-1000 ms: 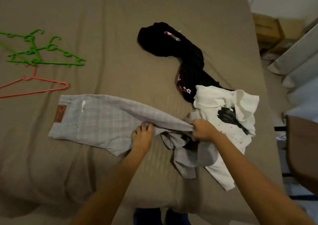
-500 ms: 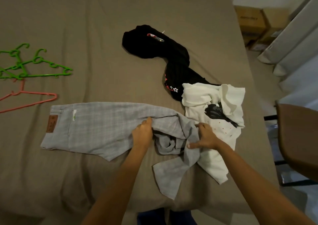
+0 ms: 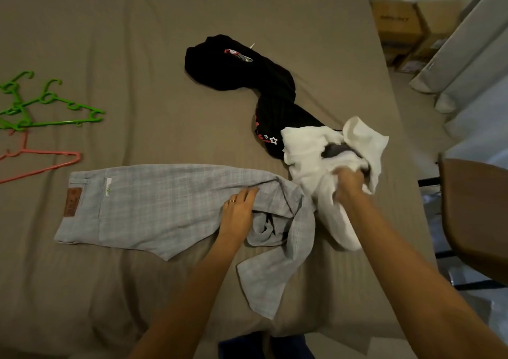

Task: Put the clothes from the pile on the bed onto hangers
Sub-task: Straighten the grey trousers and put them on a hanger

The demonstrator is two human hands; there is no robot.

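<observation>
Bed (image 3: pixel 137 42): taupe sheet, faint stripes, fills most of the head view; all the clothes lie on it.
Green hangers (image 3: pixel 46 106): tangled together at far left edge, well apart from the clothes, untouched.
Pink hanger (image 3: pixel 41 161): just below the green ones, partly cut off by the frame, near the trouser waistband.
Black garment (image 3: pixel 247 75): twisted rope-like, far side of bed; red and white print shows; its near end runs under the white top.
In the way: white top overlaps the black garment's end and lies against the trouser legs.
Room: cardboard boxes (image 3: pixel 398 20) on floor past the bed's right corner; pale curtain (image 3: pixel 467 51) beside them; brown furniture edge (image 3: pixel 478 215) at right, type unclear.
Grey trousers (image 3: pixel 154 202): checked, flat, waistband to the left with brown patch; legs bunched and folded at the right end, one end trailing toward bed's near edge.
White top (image 3: pixel 308 152): crumpled, right of trousers, dark print partly hidden.
Left hand (image 3: pixel 237 214): palm down, fingers straight and together, pressing the trousers at the bunched part; ring on one finger.
Right hand (image 3: pixel 347 185): blurred, fingers curled into the white top, gripping a bunch of it.
</observation>
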